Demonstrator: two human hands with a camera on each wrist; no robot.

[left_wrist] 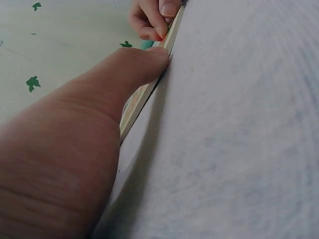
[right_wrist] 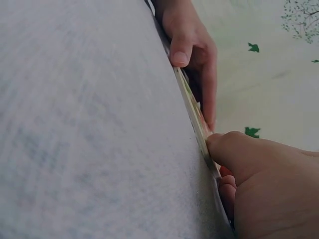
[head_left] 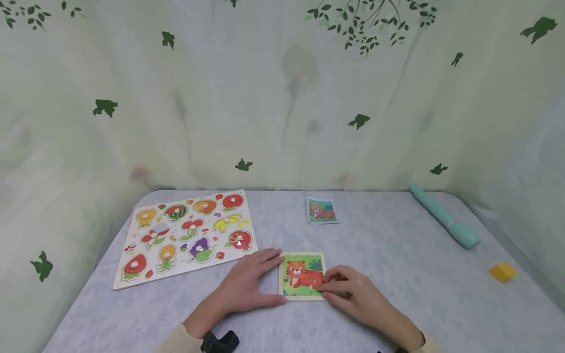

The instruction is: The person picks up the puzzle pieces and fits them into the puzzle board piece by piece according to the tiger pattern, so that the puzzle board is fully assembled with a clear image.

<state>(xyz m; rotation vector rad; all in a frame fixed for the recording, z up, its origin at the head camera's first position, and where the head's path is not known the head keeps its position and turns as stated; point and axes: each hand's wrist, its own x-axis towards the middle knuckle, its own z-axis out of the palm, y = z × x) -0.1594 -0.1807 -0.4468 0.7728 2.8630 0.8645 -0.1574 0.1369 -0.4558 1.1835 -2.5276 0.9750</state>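
Observation:
A small square tiger puzzle (head_left: 303,275) in a pale wooden frame lies flat on the table. My left hand (head_left: 249,282) spans its left side, thumb stretched to the lower left corner and straight fingers reaching the upper left. At the right edge, my right hand (head_left: 353,293) has thumb and curled fingers together over the tiger's hind part. An orange-red puzzle piece (right_wrist: 226,172) shows between its thumb and fingers in the right wrist view; most of it is hidden. In the left wrist view, the left thumb (left_wrist: 149,59) touches the frame's edge.
A fruit peg puzzle board (head_left: 176,269) lies close on the left. Behind the tiger puzzle is a small tiger picture card (head_left: 322,211). To the right are a rolled teal mat (head_left: 446,218) and a yellow block (head_left: 502,272). A printed curtain (head_left: 273,98) hangs behind the table.

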